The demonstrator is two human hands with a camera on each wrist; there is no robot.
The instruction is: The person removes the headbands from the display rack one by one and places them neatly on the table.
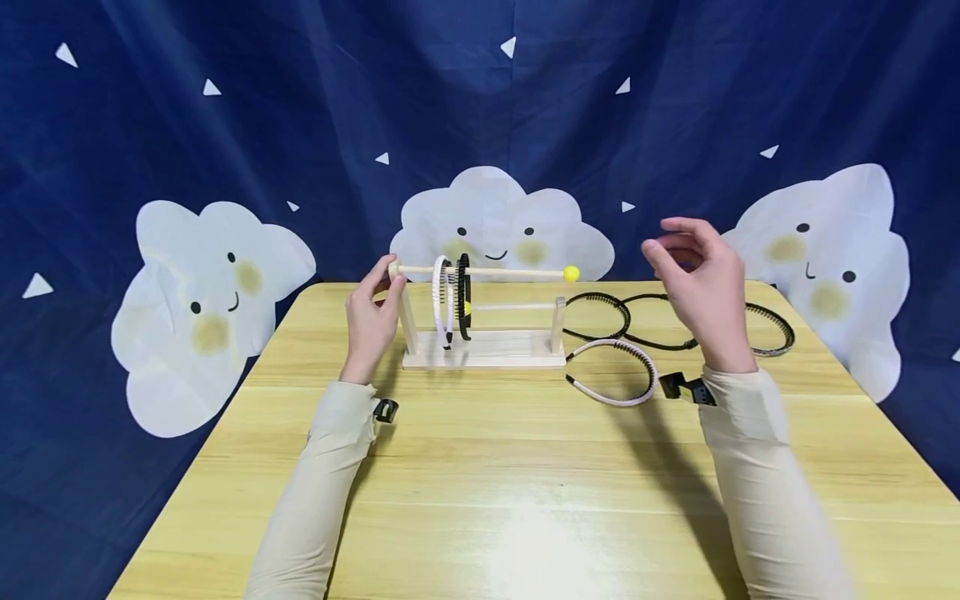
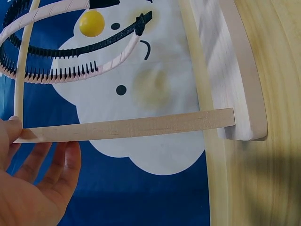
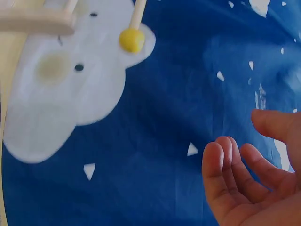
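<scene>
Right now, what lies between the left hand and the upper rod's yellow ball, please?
The head view shows a white headband and a black headband hanging on that rod.

Wears a long left sleeve (image 1: 311,492) and a long right sleeve (image 1: 765,492) in plain pale cream.

Shows lots of little wrinkles all along the soft-looking sleeves. Has a bunched-up left cuff (image 1: 341,408) and a loose, wide right cuff (image 1: 746,408), made of the same pale cream cloth. Has a small, curved black gadget (image 1: 386,408) by the left cuff. Has a boxy black gadget (image 1: 693,390) by the right cuff, longer and made of chunky bits. Has a bare left hand (image 1: 369,325) and a bare right hand (image 1: 708,296).
</scene>
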